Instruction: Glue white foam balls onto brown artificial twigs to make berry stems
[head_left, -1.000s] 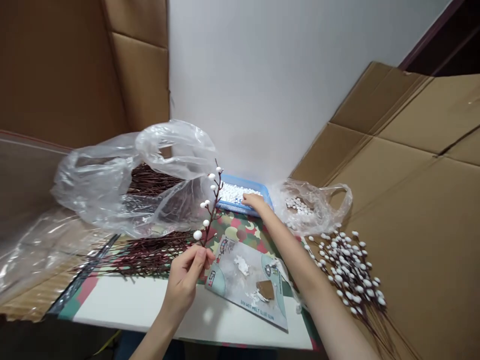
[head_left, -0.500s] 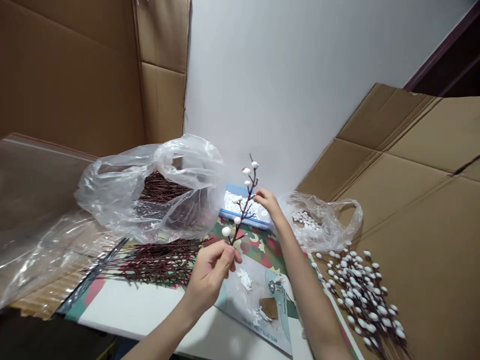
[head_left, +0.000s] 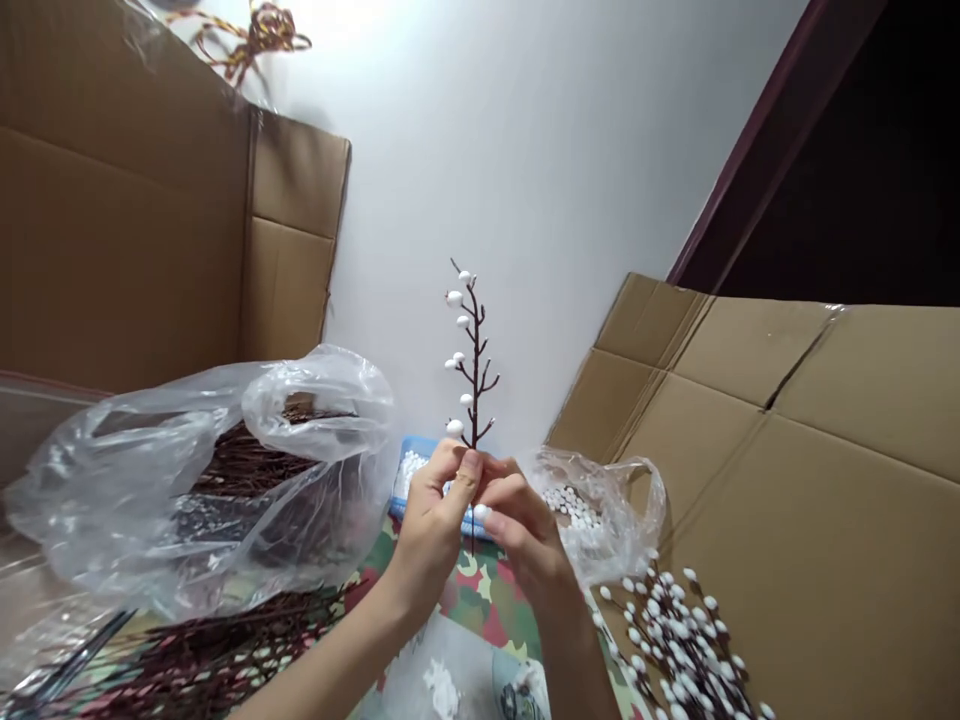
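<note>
My left hand (head_left: 439,510) pinches the lower stem of a thin dark red twig (head_left: 474,360), held upright in front of the white wall. Several small white foam beads sit on its side shoots. My right hand (head_left: 525,535) is against the left one and holds one white bead (head_left: 480,513) between its fingertips, right at the stem. Behind both hands lies a blue tray (head_left: 411,470) of white beads, mostly hidden.
A clear plastic bag (head_left: 187,480) with bare red twigs lies at the left, more loose twigs (head_left: 195,660) in front of it. A smaller bag of beads (head_left: 592,505) and a pile of beaded twigs (head_left: 675,640) sit at the right. Cardboard stands on both sides.
My right hand left the blue tray with a bead and came to the stem. My left hand raised the twig upright and nearer. The camera tilted upward.
</note>
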